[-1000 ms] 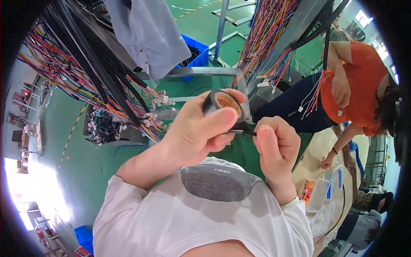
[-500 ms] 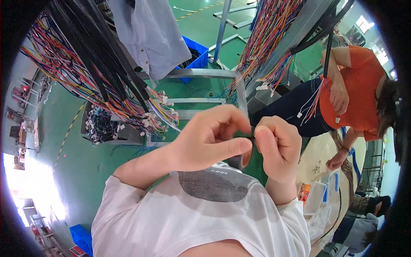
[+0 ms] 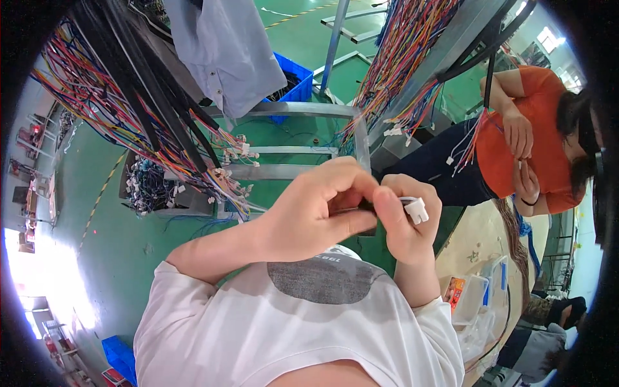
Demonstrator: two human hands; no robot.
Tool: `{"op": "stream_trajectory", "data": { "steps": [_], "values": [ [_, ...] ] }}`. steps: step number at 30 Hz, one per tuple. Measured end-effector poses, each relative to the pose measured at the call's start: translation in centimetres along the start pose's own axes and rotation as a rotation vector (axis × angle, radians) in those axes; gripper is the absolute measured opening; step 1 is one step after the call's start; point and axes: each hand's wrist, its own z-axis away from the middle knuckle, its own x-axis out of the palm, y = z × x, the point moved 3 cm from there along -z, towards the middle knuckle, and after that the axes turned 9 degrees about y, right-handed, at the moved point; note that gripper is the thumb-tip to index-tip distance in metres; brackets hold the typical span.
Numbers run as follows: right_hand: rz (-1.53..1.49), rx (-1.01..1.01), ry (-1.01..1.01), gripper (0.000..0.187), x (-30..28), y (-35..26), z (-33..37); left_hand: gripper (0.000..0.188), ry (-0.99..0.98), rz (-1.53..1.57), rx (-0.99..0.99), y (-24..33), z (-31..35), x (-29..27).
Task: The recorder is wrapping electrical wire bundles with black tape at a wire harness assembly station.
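Observation:
In front of my chest my two hands meet. My right hand (image 3: 410,222) is closed, thumb against curled fingers, on a short wire lead whose white plug connector (image 3: 417,211) sticks out past the fingers. My left hand (image 3: 309,209) is curled with thumb and fingertips pinched together, touching the right thumb. Between them shows a bit of dark material (image 3: 367,205) that looks like black tape on the wire; the fingers hide most of it.
Bundles of coloured wires (image 3: 129,129) with white connectors hang at left and at upper right (image 3: 406,58). A metal frame (image 3: 290,109) stands ahead, with a blue crate (image 3: 300,80) behind. A person in orange (image 3: 538,142) works at right beside a table (image 3: 480,226) holding plastic boxes.
The white connector has come into sight at my right fingers. A dark tape roll seen below my hands is now mostly hidden. The person at right has brought both hands together.

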Motion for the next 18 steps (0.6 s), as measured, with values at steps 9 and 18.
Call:
{"op": "stream_trajectory", "data": {
  "steps": [9,18],
  "values": [
    [0.057,-0.291,0.043,0.009,0.1,0.1,-0.4,0.054,-0.243,0.378,-0.643,-2.2,-0.2,0.0],
    [0.029,-0.418,-0.006,0.011,0.1,0.5,-0.5,0.042,-0.391,0.921,-0.995,-2.3,0.3,1.7]
  ]
}}
